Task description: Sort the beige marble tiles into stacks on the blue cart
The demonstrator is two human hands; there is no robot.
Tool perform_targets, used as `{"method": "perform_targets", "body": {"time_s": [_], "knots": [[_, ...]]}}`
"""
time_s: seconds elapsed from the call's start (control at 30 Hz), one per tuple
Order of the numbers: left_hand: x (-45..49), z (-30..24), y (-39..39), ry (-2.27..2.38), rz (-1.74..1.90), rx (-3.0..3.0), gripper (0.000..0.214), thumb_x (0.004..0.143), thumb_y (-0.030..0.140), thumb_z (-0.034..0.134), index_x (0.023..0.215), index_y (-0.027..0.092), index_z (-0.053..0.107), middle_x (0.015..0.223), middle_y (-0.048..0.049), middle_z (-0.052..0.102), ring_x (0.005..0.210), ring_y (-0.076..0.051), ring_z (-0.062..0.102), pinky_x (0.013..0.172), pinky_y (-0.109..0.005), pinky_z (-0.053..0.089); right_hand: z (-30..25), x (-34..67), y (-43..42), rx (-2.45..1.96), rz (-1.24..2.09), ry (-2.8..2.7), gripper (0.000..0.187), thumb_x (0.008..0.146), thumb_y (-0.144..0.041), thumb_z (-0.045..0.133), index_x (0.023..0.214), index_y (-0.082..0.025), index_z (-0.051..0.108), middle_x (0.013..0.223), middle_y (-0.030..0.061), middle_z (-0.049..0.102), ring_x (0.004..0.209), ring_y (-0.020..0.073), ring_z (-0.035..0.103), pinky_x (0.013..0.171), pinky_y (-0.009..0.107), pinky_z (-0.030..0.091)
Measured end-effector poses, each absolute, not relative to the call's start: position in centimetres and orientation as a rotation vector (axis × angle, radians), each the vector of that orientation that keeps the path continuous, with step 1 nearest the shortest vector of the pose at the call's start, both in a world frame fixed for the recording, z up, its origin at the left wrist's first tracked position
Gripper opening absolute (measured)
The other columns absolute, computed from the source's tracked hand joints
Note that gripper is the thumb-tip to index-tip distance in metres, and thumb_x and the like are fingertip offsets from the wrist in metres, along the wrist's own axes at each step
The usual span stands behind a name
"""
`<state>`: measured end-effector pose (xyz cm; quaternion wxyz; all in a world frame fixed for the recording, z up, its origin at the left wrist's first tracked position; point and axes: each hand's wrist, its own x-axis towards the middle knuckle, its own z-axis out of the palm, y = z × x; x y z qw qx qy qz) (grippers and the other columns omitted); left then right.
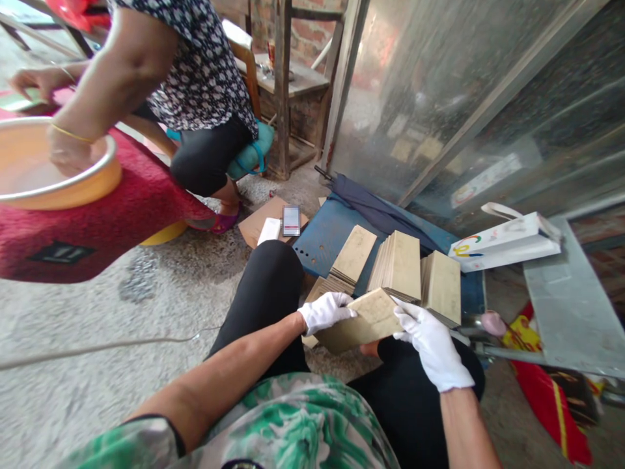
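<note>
Both my hands wear white gloves and hold one flat beige board (364,320) over my lap. My left hand (326,311) grips its left edge with the fingers curled over the top. My right hand (432,348) grips its right end, thumb and fingers wrapped round it. Just beyond the board, stacks of the same beige boards (398,264) stand and lean on a blue sheet (325,238) on the floor.
Another person crouches at the upper left with a hand in an orange basin (92,182) on a red cloth. A cardboard piece (258,225) with a phone lies ahead. A white paper bag (508,244), a folded umbrella (375,212) and metal sheets lie to the right.
</note>
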<state>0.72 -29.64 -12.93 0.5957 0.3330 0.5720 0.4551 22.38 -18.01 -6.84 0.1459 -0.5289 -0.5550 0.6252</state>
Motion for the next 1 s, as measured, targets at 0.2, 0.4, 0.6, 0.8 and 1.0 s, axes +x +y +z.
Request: {"method": "perform_targets", "body": {"time_s": [0.2, 0.4, 0.6, 0.8, 1.0], "knots": [[0.6, -14.0, -29.5, 1.388, 0.916, 0.932, 0.022, 0.075, 0.037, 0.066, 0.085, 0.018, 0.071, 0.077, -0.0004, 0.067, 0.068, -0.012, 0.057, 0.06, -0.02, 0.042, -7.1, 22.6, -18.4, -1.557, 1.886, -1.795, 0.049, 0.074, -0.052, 0.076, 0.108, -0.016, 0.071, 0.105, 0.0073, 0.071, 0.085, 0.0195, 0.068, 0.066, 0.027, 0.057], [-0.4, -14.6, -28.9, 1.516, 0.686, 1.035, 0.024, 0.071, 0.029, 0.07, 0.091, 0.018, 0.075, 0.081, 0.0001, 0.07, 0.074, -0.015, 0.061, 0.066, -0.023, 0.046, -9.4, 22.4, -19.5, -1.596, 1.788, -1.995, 0.047, 0.077, -0.057, 0.068, 0.098, -0.015, 0.07, 0.088, 0.0049, 0.072, 0.071, 0.0166, 0.065, 0.063, 0.027, 0.053], [-1.6, -14.3, -28.2, 1.41, 1.193, 0.539, 0.036, 0.063, 0.006, 0.063, 0.096, 0.015, 0.074, 0.098, -0.0061, 0.074, 0.096, -0.017, 0.067, 0.093, -0.028, 0.05, -13.7, 20.2, -20.7, -1.607, 1.464, -2.431, 0.044, 0.081, -0.059, 0.06, 0.095, -0.019, 0.071, 0.082, 0.0054, 0.071, 0.072, 0.0193, 0.064, 0.061, 0.028, 0.046], [-1.6, -14.9, -27.8, 1.54, 1.35, 0.176, 0.031, 0.07, 0.01, 0.06, 0.098, 0.012, 0.073, 0.091, -0.0083, 0.074, 0.079, -0.014, 0.066, 0.085, -0.029, 0.054, -16.8, 15.7, -22.1, -1.381, 1.311, -2.862, 0.027, 0.089, -0.039, 0.057, 0.095, -0.017, 0.072, 0.095, 0.0093, 0.073, 0.086, 0.0183, 0.065, 0.076, 0.026, 0.043], [-1.7, -14.9, -27.8, 1.593, 1.329, 0.158, 0.03, 0.07, 0.014, 0.065, 0.098, 0.011, 0.074, 0.089, -0.0076, 0.074, 0.08, -0.016, 0.067, 0.08, -0.026, 0.055, -20.3, 13.5, -24.2, -1.419, 1.26, -3.018, 0.025, 0.092, -0.031, 0.053, 0.093, -0.014, 0.073, 0.094, 0.012, 0.072, 0.083, 0.0179, 0.063, 0.072, 0.026, 0.039]]}}
